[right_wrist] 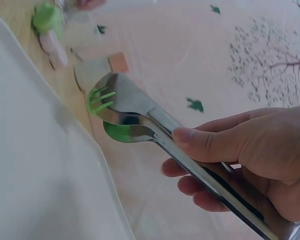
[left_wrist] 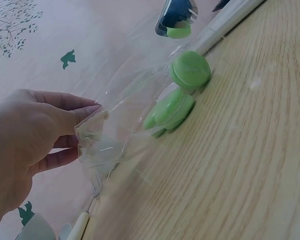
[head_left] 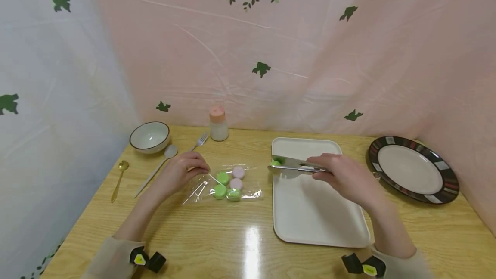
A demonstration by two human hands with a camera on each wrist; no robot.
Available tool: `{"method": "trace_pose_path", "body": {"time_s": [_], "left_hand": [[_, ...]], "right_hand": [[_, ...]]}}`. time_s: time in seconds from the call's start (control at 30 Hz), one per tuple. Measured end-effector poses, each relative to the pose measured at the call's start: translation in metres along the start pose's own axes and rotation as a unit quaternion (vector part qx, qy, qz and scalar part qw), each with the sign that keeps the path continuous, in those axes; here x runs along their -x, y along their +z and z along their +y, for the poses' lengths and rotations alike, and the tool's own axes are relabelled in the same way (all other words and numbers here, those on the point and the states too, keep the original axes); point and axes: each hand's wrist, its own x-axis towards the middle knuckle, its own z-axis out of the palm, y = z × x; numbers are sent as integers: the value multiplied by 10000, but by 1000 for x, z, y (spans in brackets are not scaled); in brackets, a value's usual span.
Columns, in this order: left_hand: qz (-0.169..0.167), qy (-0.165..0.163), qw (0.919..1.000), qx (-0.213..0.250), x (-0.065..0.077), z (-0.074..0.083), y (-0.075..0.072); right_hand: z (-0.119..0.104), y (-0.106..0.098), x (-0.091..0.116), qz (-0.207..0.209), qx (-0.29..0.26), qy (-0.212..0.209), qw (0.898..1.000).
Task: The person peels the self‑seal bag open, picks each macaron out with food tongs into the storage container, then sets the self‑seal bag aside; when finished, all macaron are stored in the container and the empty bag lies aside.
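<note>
Beyond the right fingers (right_wrist: 192, 186), clamped on tongs (right_wrist: 132, 97), a green macaron (left_wrist: 179, 32), probably light and crushable, is best rim-gripped; a clear bag (left_wrist: 107, 145) is pinched by the left fingers (left_wrist: 65, 100).

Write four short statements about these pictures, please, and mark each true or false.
1. A round white plate with a dark rim lies right of the white rectangular tray. True.
2. The person's left grip rests on the tray. False: the left grip pinches a clear plastic bag.
3. The right grip holds shiny metal tongs. True.
4. The pink-capped, whitish cylindrical shaker lies sideways. False: the shaker stands upright.
</note>
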Motion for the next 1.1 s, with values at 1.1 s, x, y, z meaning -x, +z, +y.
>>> {"method": "trace_pose_path", "body": {"time_s": [1.1], "left_hand": [[377, 290, 9986, 220, -1, 1, 3]], "right_hand": [[54, 22, -14, 18, 277, 480, 9985]]}}
